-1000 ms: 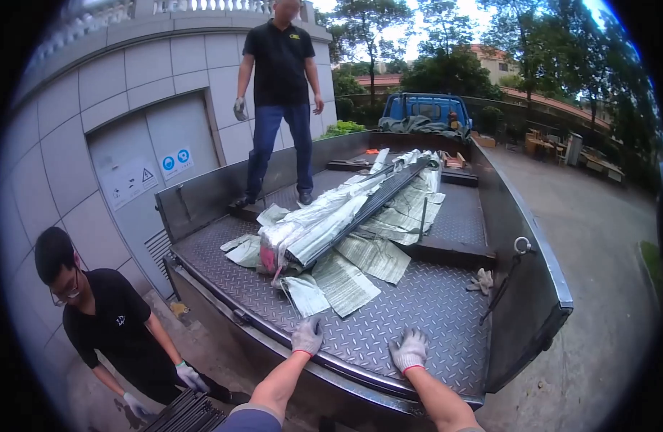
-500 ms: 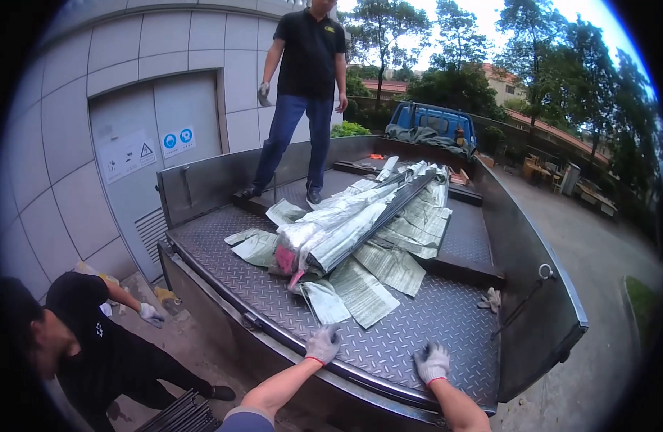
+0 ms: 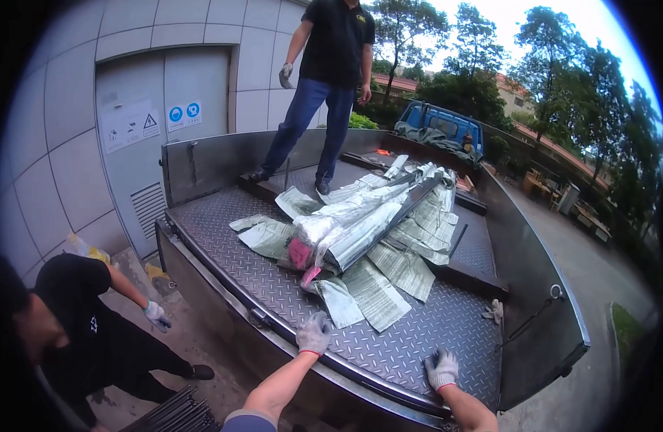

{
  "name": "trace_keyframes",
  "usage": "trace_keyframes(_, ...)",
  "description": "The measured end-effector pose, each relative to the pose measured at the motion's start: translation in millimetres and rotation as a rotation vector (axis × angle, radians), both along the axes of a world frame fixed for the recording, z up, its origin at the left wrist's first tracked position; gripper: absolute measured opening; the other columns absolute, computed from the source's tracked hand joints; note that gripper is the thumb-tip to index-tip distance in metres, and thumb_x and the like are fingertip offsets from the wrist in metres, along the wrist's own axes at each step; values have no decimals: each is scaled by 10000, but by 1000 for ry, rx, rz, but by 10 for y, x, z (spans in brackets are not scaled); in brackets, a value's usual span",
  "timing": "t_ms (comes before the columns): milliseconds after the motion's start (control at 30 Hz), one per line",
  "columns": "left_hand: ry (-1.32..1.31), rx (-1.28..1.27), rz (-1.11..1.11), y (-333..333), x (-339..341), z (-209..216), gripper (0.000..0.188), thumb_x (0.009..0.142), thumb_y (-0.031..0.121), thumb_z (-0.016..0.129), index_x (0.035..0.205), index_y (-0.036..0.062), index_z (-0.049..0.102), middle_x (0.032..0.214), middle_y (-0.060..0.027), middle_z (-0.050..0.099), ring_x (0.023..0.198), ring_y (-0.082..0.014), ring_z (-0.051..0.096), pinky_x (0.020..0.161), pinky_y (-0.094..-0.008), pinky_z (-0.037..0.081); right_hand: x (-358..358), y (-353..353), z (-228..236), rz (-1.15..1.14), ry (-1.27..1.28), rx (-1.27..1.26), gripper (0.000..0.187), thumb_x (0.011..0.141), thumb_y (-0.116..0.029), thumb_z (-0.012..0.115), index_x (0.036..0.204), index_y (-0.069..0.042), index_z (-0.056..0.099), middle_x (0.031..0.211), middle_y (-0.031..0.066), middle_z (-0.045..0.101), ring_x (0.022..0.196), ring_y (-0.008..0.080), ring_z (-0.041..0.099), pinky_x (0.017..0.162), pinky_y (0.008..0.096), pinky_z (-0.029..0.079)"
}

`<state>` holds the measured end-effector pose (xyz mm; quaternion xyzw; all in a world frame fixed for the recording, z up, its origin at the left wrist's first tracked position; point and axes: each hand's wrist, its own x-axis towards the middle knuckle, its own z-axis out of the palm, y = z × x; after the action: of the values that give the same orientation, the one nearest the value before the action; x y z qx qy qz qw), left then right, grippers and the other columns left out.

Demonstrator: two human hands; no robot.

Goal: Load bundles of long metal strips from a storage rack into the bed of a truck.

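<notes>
My left hand (image 3: 314,333), in a pale knit glove with a red cuff, rests on the rear edge of a truck bed (image 3: 410,353) of dark tread plate. Its fingers are spread and hold nothing. To the right, my right hand (image 3: 441,369), gloved alike, lies on the plate with its fingers apart. Ahead of both hands lies a long bundle (image 3: 374,219) in clear plastic and silvery sheeting, with pink material (image 3: 300,253) at its near end. Loose flat strips (image 3: 377,295) fan out from under it, their near ends a little beyond my left hand.
A person (image 3: 331,79) in a black shirt stands on the bed at the left. Another (image 3: 94,317) bends beside the truck, near dark rods (image 3: 174,414). Metal side walls (image 3: 540,281) bound the bed. A loose glove (image 3: 494,311) lies by the right wall.
The view has shifted slightly, so the truck sits farther right in the picture. My left hand has slid a little left along the bed's edge. My right hand stays in place.
</notes>
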<state>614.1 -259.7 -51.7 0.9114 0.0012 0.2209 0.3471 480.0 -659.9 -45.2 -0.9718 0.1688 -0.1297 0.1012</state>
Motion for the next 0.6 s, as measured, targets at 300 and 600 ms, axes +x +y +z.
trace_keyframes(300, -15, 114, 69, -81, -49, 41, 176, 863, 198, 697, 1028, 138, 704, 1036, -158, 726, 991, -375, 699, 930, -482, 541, 9, -53, -75, -1, 9, 84, 631, 874, -494, 747, 1338, -82, 634, 1393, 177, 592, 1324, 369, 526, 1146, 489, 402)
trace_keyframes(600, -108, 173, 81, -160, 21, -115, 171, 868, 191, 694, 1029, 135, 712, 1018, -155, 716, 999, -379, 685, 894, -483, 554, 26, -113, -11, 12, 7, 150, 642, 867, -511, 750, 1327, -78, 636, 1366, 185, 592, 1317, 379, 521, 1143, 502, 396)
